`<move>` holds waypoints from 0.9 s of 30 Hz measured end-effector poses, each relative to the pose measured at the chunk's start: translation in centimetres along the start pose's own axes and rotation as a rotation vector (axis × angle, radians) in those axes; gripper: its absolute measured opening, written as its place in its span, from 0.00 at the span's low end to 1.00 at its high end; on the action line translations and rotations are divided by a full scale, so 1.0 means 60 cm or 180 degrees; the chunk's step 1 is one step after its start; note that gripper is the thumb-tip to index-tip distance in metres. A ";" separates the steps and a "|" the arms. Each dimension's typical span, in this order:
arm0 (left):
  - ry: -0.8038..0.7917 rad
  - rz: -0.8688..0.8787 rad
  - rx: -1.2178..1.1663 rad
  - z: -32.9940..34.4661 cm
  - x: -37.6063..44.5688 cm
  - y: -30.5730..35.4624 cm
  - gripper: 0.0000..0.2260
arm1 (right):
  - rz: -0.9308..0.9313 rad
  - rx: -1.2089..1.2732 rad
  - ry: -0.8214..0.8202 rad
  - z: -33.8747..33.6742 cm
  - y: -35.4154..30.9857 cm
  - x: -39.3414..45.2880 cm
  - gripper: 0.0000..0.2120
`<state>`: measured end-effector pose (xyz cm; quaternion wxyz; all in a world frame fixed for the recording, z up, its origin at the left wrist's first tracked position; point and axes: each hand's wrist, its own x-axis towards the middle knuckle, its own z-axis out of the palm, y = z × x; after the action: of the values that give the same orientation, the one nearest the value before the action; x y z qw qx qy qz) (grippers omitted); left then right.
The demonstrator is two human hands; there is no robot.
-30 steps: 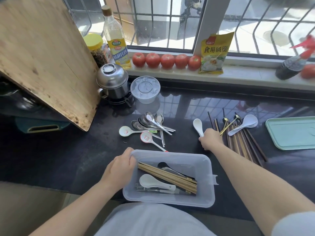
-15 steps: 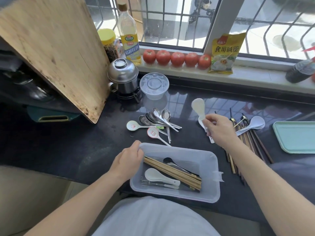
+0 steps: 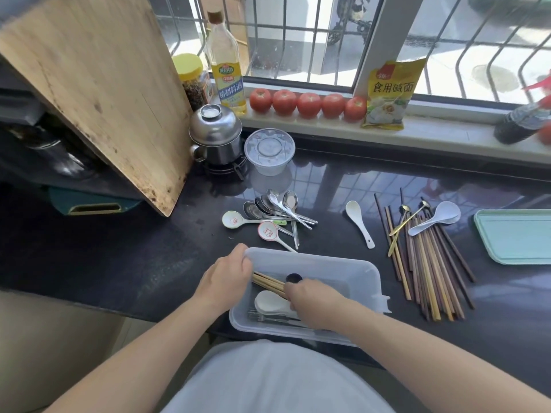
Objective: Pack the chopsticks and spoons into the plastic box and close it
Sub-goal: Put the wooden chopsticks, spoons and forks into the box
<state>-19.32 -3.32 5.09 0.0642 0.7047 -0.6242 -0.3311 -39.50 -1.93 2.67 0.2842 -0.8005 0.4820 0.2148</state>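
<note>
The clear plastic box [image 3: 351, 272], a rounded rectangle with milky walls, sits at the near edge of the glossy black counter [image 3: 119, 257]. The left hand [image 3: 225, 280] curls its fingers over the box's far left corner, gripping the rim. The right hand [image 3: 316, 302] is down inside the box, fingers bent onto a smooth white ceramic spoon [image 3: 272, 302] whose bowl points away from that hand, toward the left hand; whether it is actually pinching the handle I cannot tell. Just beyond the right hand's fingertips a bundle of pale wooden chopsticks [image 3: 268, 283] slants across the box, its long axis running from the left hand down under the right. Metal forks [image 3: 268, 317] lie flat along the near wall, beside the right wrist.

Past the left hand, farther back on the counter, is a loose fan of shiny steel spoons [image 3: 280, 208] with two patterned ceramic ones. Beyond the right hand a lone white spoon [image 3: 357, 219] lies with its handle pointing back toward the box. Out to that hand's right, dark and light chopsticks [image 3: 429, 263] lie in a long heap, handles toward the person, with a white ladle-spoon [image 3: 438, 217] and thin brass spoons [image 3: 405, 225] across them. A mint-green lid [image 3: 515, 236] lies farther right.
</note>
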 end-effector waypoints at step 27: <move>-0.0044 -0.0173 0.0188 -0.001 -0.004 0.008 0.08 | 0.1659 0.1564 0.2011 -0.116 0.283 0.077 0.08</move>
<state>-19.66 -3.22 5.46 0.0300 0.7207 -0.6148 -0.3191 -52.16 -15.90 0.78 0.2414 -0.5882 0.7660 -0.0953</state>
